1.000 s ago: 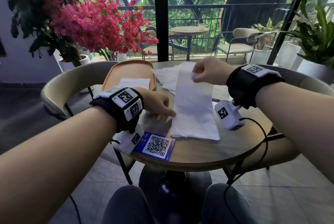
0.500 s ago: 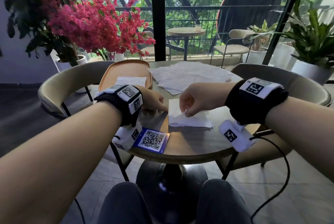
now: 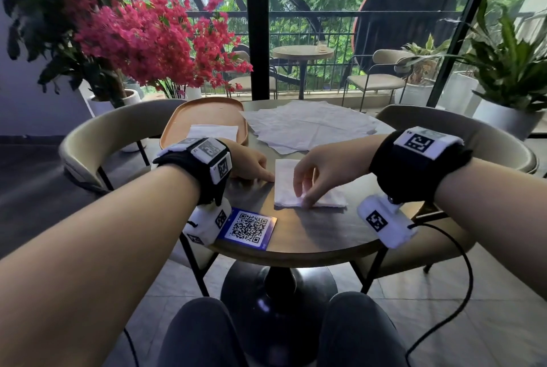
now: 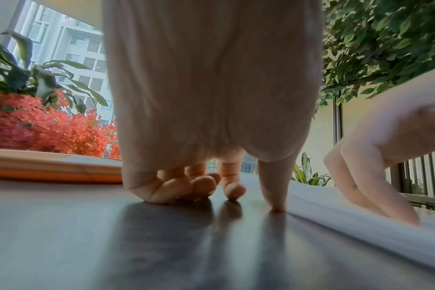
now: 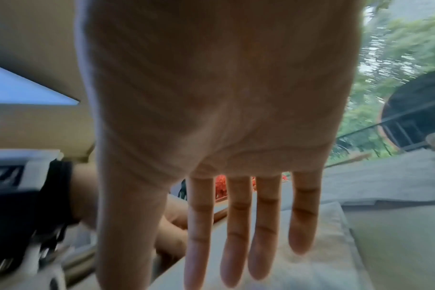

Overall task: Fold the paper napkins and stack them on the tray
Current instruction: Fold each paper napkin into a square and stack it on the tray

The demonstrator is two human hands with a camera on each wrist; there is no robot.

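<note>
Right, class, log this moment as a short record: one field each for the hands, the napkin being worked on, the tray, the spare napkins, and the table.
left hand: fingertip resting at the left edge of the folded napkin
right hand: fingers straight, pressing on the folded napkin
folded napkin: flat on the table, near the front
tray: wooden, far left, holding one folded napkin already
unfolded napkins: loose pile behind the hands
table: round, dark, with a QR code card at its front edge

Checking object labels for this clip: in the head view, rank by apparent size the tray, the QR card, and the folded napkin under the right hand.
1. tray
2. folded napkin and QR card: look alike, so unranked; the right hand covers part of the napkin.
</note>
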